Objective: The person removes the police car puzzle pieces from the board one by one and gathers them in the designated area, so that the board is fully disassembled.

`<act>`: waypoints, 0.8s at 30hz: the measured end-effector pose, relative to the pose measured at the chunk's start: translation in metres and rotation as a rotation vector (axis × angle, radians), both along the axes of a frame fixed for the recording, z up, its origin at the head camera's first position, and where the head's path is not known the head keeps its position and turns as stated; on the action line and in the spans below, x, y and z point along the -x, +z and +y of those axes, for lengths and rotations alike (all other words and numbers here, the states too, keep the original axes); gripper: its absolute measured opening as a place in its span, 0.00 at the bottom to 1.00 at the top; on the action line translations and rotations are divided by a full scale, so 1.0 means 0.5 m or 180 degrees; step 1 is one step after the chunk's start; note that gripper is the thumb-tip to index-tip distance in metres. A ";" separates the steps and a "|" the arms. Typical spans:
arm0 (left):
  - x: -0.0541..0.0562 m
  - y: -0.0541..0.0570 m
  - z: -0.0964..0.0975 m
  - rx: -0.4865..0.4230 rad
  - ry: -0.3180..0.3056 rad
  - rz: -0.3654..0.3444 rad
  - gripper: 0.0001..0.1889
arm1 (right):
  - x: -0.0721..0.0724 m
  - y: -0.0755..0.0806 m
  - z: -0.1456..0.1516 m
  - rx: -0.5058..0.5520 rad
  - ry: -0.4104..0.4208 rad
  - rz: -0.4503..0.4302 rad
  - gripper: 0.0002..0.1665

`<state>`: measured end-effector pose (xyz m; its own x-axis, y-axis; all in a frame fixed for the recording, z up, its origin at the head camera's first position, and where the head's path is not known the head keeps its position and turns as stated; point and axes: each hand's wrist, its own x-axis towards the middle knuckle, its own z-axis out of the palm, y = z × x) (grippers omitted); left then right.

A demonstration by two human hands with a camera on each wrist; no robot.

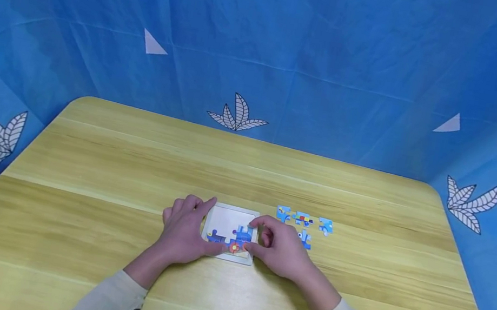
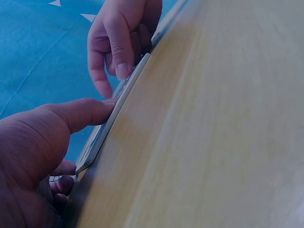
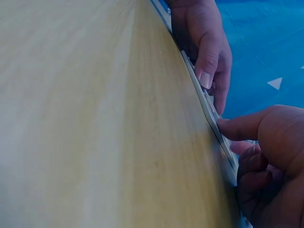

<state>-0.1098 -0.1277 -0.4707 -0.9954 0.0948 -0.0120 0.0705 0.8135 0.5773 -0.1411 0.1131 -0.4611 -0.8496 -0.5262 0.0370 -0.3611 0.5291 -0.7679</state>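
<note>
A square white-framed puzzle tray (image 1: 236, 209) lies on the table between both hands, with several blue and orange pieces joined along its lower part. My left hand (image 1: 186, 229) holds the tray's left side, its thumb over the lower edge and its index finger by the top left corner. At the tray's right side, my right hand (image 1: 282, 248) has its thumb and bent index finger on a blue puzzle piece (image 1: 242, 233), the other fingers curled inward. The right wrist view shows that thumb (image 3: 237, 127) at the tray edge; the piece itself is hidden there.
Loose puzzle pieces lie right of the tray: one blue piece (image 1: 283, 213), one with red and yellow (image 1: 303, 218), one light blue (image 1: 326, 226), and another (image 1: 305, 239) beside my right hand. A blue cloth (image 1: 270, 27) hangs behind the wooden table (image 1: 104, 164).
</note>
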 end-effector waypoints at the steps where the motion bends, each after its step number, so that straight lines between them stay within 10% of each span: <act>1: 0.000 -0.001 0.000 0.0005 0.0000 0.0001 0.57 | 0.000 0.000 -0.001 -0.0040 0.0001 0.0011 0.17; 24: -0.001 0.002 -0.001 -0.0015 -0.0007 -0.0006 0.57 | 0.004 0.010 -0.013 -0.0359 0.0019 0.0065 0.09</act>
